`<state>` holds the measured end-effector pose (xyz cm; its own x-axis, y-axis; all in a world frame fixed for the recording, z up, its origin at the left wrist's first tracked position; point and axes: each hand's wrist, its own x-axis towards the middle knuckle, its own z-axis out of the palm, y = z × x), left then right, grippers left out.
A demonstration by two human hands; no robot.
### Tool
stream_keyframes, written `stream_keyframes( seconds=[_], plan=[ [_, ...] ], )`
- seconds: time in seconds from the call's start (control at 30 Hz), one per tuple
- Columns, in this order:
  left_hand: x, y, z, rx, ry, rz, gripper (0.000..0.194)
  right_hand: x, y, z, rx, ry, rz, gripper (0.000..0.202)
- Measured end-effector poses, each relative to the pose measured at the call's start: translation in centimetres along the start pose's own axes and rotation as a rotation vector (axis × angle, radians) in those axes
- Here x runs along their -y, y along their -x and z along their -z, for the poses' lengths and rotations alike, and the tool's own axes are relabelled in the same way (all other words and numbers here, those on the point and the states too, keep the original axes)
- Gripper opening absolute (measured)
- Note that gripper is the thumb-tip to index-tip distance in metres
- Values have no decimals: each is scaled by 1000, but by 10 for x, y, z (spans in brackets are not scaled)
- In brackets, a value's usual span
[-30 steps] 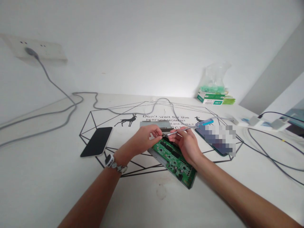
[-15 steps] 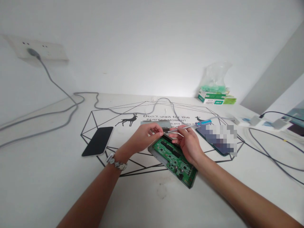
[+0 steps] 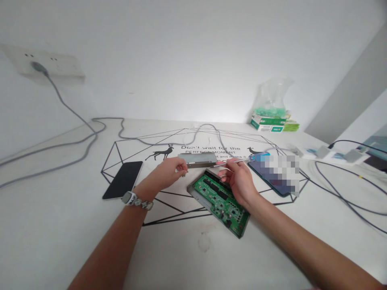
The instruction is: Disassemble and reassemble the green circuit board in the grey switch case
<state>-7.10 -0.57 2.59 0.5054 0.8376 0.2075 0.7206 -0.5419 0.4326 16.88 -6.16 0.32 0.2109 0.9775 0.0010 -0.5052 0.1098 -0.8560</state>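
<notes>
The green circuit board (image 3: pixel 217 197) sits in a shallow metal tray (image 3: pixel 204 204), lying slantwise on the worktop (image 3: pixel 181 257). It looks fairly light but stiff, with fragile raised parts across its face; the tray's rim seems the best place to take hold, and its bare metal may be a little slippery.

From the board's middle, the right hand (image 3: pixel 240 181) is at 1 to 2 o'clock, over the board's edge; whether it touches is unclear. Its thumb and fingers pinch a slim screwdriver (image 3: pixel 260 156), tip pointing to 9 o'clock. The left hand (image 3: pixel 169 171), at 10 o'clock, is clear of the tray, its thumb and fingertips pressed together on a tiny item (image 3: pixel 184 174) too small to identify. A metal piece (image 3: pixel 198 161) lies at 11 o'clock, just beyond the tray.

Further out, a black phone (image 3: pixel 123 180) lies at 9 to 10 o'clock, another phone (image 3: pixel 256 171) at 2 o'clock, and boxes (image 3: pixel 269 125) between 1 and 2 o'clock near the wall.

Compared with half a second ago, the left hand has drawn away from the screwdriver's tip and the tray's far corner, leaving both uncovered. The board has hardly changed place, and the right hand keeps its grip.
</notes>
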Motion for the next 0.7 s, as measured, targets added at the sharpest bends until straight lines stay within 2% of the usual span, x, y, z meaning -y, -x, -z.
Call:
stream_keyframes(
  seconds=[0.13,0.33,0.53,0.7],
  plan=[
    [7,-1,-8,10,-98,36,15,0,4,-3,29,54,28,28],
    [1,-1,-14,21,-176,65,15,0,3,-3,45,70,32,30],
    [6,-3,-17,-6,-77,13,14,-1,2,-2,47,77,10,31],
    [5,-3,-18,-14,31,63,11,-1,2,-3,59,74,8,32]
  ],
)
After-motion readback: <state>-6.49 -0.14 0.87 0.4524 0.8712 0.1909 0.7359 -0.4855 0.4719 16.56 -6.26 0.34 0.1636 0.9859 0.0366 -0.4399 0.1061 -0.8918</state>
